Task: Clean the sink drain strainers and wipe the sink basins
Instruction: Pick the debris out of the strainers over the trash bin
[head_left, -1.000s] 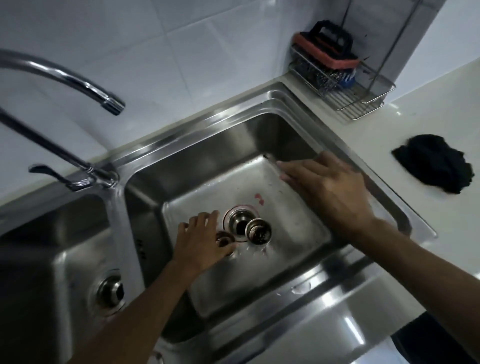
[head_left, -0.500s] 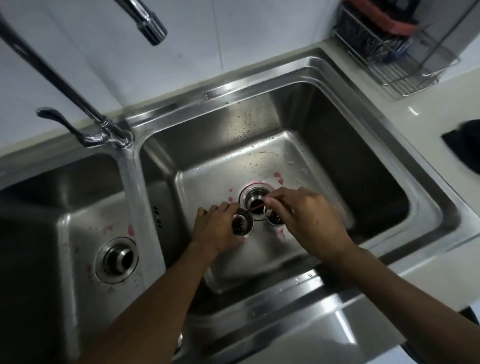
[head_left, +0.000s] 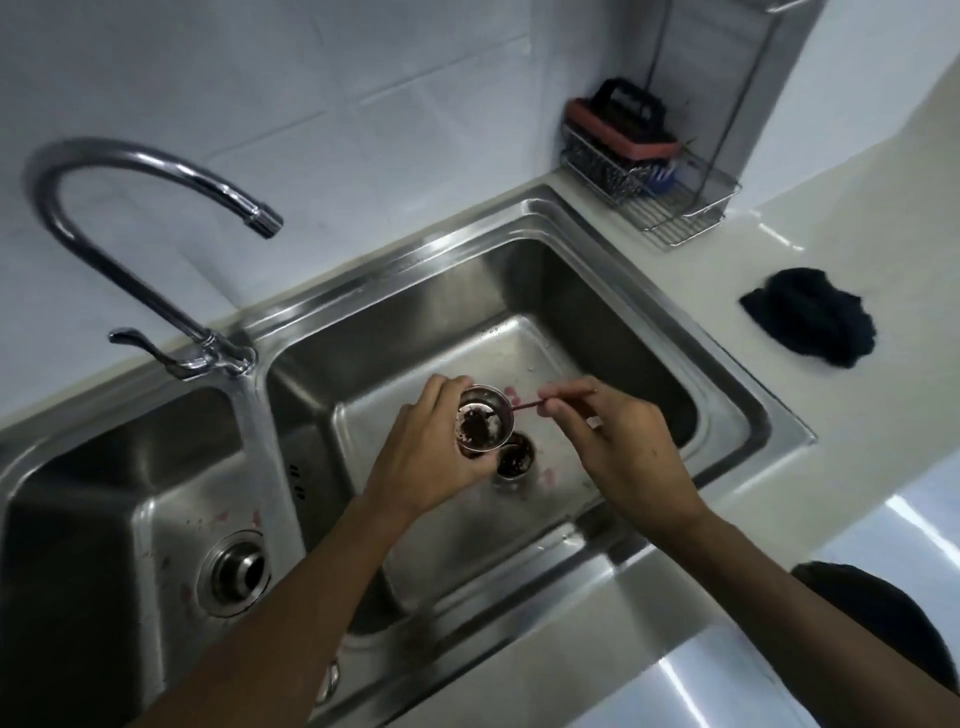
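The person's left hand (head_left: 426, 462) curls its fingers and thumb around a small metal strainer (head_left: 483, 423), gripping it above the floor of the right basin (head_left: 613, 306) with its open mouth facing up and dark debris inside. The right hand (head_left: 623, 447), at 3 o'clock from that strainer, pinches a thin reddish stick (head_left: 535, 404) between thumb and forefinger; the stick's far end reaches the strainer's rim. A second strainer (head_left: 515, 457), also dark with residue, sits on the basin floor just at 5 o'clock from the held one, partly hidden by it. The left basin (head_left: 93, 519) lies at 8 o'clock, its drain (head_left: 234, 571) open. The faucet (head_left: 130, 171) arches at 10 o'clock. On the counter at 2 o'clock stands a wire rack (head_left: 680, 213), and a black cloth (head_left: 810, 317) lies at 3 o'clock.
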